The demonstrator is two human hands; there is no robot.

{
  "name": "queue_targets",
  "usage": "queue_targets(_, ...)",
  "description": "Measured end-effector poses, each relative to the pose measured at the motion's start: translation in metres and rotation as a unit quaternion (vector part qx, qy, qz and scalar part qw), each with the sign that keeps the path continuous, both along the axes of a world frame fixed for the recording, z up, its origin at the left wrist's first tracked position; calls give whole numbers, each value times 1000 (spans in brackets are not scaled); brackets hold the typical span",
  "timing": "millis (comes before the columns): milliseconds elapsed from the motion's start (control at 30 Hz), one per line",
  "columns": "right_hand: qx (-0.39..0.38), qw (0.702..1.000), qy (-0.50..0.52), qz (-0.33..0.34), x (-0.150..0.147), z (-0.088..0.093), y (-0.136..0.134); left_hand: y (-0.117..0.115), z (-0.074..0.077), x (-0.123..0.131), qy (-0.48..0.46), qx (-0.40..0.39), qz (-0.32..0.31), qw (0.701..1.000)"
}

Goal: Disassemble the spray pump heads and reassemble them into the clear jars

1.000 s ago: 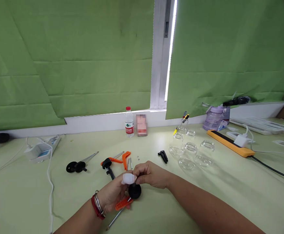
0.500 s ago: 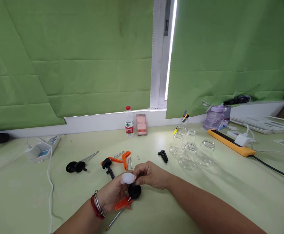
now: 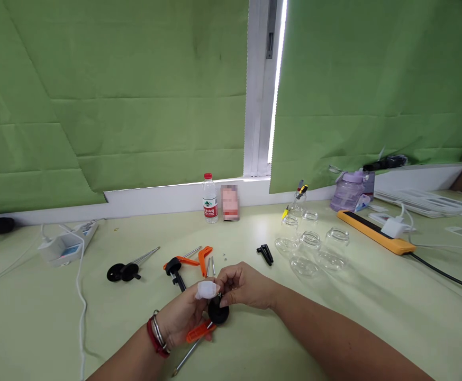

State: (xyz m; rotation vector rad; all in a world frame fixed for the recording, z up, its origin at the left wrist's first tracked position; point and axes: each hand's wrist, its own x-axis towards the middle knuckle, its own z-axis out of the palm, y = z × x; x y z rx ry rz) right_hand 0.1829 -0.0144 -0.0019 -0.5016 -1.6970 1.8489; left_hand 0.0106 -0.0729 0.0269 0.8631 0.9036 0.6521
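Green blinds (image 3: pixel 135 84) hang behind a pale table (image 3: pixel 48 323). To the right lies an orange power strip (image 3: pixel 376 235), with clear glass jars (image 3: pixel 309 255) nearer. The left hand (image 3: pixel 185 312) grasps a black round part (image 3: pixel 219 313) between the two hands; the right hand (image 3: pixel 244 286) touches its stem with bunched fingertips, but what they pinch I cannot tell. Loose orange pieces (image 3: pixel 204 260) crowd the space just beyond, near tiny bits (image 3: pixel 225 259).
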Motion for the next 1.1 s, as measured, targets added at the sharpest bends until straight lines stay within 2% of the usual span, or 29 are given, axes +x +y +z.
queue_targets(433,39,999,-4,-17,-1,3,-2,2,-4,-3,-11,-5,0,1000)
queue_targets(767,5,1000,4,-16,-4,3,-4,3,-4,-4,-20,-15,1,1000)
queue_targets(1100,11,1000,4,-16,-3,3,-3,3,-3,-4,-15,-6,-3,1000)
